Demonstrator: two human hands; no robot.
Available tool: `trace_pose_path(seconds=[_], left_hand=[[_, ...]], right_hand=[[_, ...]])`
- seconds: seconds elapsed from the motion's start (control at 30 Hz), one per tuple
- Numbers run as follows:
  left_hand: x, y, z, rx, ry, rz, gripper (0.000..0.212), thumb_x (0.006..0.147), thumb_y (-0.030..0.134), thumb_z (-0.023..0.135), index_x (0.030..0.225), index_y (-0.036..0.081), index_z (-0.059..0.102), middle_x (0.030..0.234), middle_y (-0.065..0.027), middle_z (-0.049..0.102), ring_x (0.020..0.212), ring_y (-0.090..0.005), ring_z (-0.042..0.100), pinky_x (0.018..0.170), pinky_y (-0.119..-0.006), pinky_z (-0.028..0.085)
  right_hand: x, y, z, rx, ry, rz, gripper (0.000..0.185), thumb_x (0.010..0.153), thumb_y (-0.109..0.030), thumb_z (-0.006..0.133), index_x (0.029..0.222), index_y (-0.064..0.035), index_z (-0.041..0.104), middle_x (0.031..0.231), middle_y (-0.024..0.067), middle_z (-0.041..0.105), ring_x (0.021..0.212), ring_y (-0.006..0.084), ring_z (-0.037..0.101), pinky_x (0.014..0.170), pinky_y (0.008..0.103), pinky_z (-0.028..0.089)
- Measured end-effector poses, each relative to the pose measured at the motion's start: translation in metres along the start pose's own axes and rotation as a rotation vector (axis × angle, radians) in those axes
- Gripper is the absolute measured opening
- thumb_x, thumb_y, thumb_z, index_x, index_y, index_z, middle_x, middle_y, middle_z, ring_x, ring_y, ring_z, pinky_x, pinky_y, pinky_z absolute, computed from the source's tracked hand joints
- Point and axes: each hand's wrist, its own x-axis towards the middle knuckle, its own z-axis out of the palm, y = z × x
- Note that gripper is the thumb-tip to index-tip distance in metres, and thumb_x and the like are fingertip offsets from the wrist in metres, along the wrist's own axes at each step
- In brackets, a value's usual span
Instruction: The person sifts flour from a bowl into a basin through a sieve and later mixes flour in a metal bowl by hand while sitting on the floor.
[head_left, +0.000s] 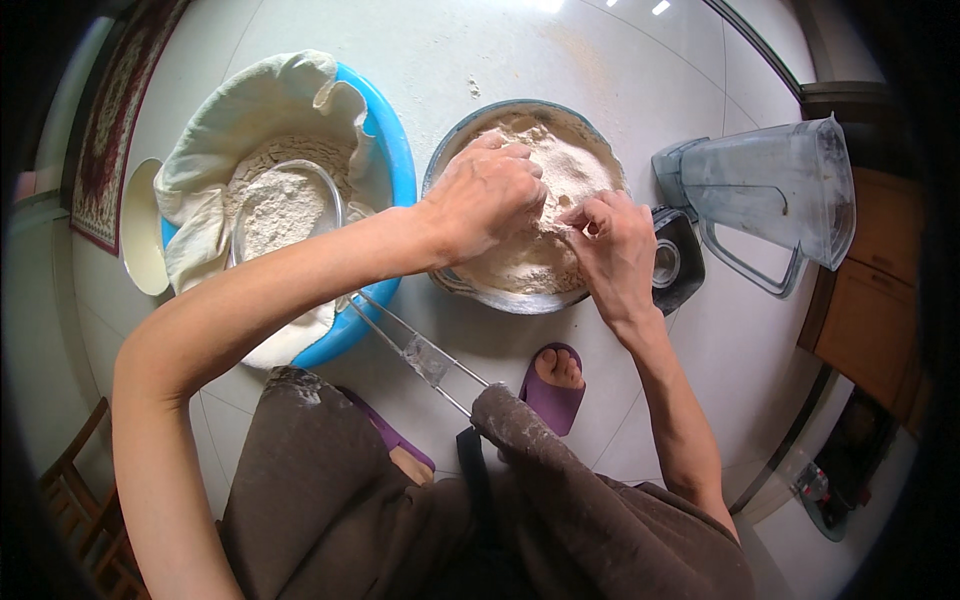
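Note:
A round metal basin (525, 301) holding pale flour (574, 169) stands on the floor. Over its left part is my left hand (491, 196), fingers curled downward; what lies beneath them is hidden. My right hand (615, 244) is at the basin's right side, with thumb and forefinger pinched near the flour; whether something small is between them cannot be seen. To the left, a blue plastic tub (401, 161) is lined with cream cloth (217, 135) and contains more flour. A long-handled sieve (335, 196) with flour in it rests over that tub, its wire handle reaching to my knee.
A clear blender jug (765, 187) lies on its side at the right, beside a black blender base (686, 259). An oval cream dish (144, 225) is left of the tub. My feet in purple slippers (559, 401) are below the basin. Wooden cabinets (862, 322) stand far right.

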Motion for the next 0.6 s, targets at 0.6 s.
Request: trace_pose_path(seconds=[0.6], left_hand=[[0.0023,-0.0029,-0.0053,0.038,0.015,-0.056,0.004,0.073,0.01,0.065,0.072,0.013,0.062,0.074,-0.0009,0.056,0.084,-0.0192,0.054,0.077,-0.034,0.037]], right_hand=[[0.0098,-0.0041,0.0023,-0.077,0.031,-0.052,0.005,0.08,-0.008,0.061,0.076,-0.006,0.058,0.075,0.0068,0.056,0.077,0.0253,0.053,0.069,0.0366,0.035]])
